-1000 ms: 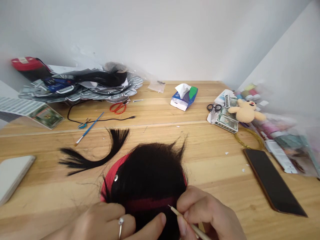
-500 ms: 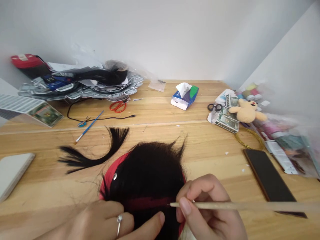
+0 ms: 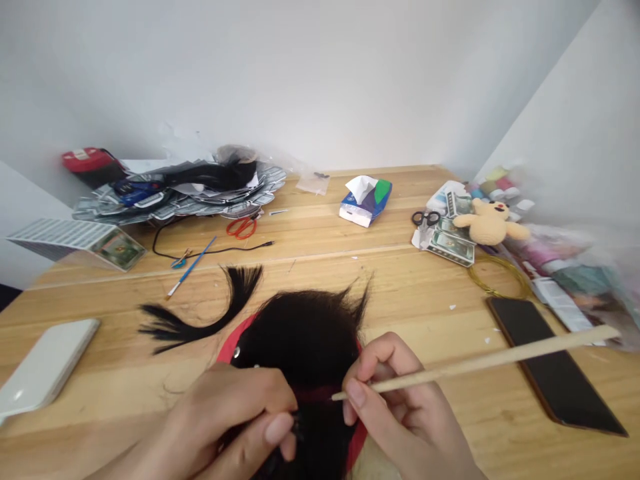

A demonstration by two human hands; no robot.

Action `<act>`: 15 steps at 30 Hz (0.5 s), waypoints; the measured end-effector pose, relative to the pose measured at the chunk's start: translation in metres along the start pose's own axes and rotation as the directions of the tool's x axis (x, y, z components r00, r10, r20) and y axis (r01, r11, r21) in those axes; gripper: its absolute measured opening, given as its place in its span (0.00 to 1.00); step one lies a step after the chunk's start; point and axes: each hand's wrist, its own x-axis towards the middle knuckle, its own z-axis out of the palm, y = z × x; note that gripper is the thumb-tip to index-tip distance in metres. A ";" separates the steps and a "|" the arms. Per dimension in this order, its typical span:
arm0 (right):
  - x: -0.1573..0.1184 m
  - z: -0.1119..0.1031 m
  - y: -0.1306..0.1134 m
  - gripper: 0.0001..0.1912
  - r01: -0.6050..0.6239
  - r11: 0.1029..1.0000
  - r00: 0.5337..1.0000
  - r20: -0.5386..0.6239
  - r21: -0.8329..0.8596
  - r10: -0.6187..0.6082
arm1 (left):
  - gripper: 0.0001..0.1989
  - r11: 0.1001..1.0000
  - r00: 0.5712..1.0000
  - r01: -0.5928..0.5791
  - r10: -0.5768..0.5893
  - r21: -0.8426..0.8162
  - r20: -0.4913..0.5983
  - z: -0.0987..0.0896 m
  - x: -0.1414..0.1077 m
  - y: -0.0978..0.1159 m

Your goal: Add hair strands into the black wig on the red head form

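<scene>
Both at work, your left hand (image 3: 233, 413) pinches black strands (image 3: 299, 423) while your right hand (image 3: 400, 400) holds one wooden stick (image 3: 475, 364), its long axis running rightward from a tip at the red strip (image 3: 313, 395). One hairpiece (image 3: 300, 330) lies beneath and just ahead; beyond, one loose lock (image 3: 239, 293), one brush (image 3: 194, 265).

Wooden table (image 3: 410, 300): loose black hair tuft (image 3: 203, 331), blue paintbrush (image 3: 193, 266), tissue pack (image 3: 367, 208); dark phone (image 3: 555, 387) at right, white slab (image 3: 47, 360) at left.
</scene>
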 end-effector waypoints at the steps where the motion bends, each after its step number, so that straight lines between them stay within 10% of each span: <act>1: 0.001 0.000 -0.001 0.29 -0.005 1.000 1.000 0.012 -0.002 0.005 | 0.19 0.998 0.998 0.051 -0.053 0.037 0.039 -0.003 0.003 0.004; 15: 0.009 -0.011 0.016 0.23 0.100 0.993 0.981 0.157 0.069 -0.110 | 0.14 0.870 0.861 0.173 -0.362 0.462 0.358 -0.010 0.042 0.042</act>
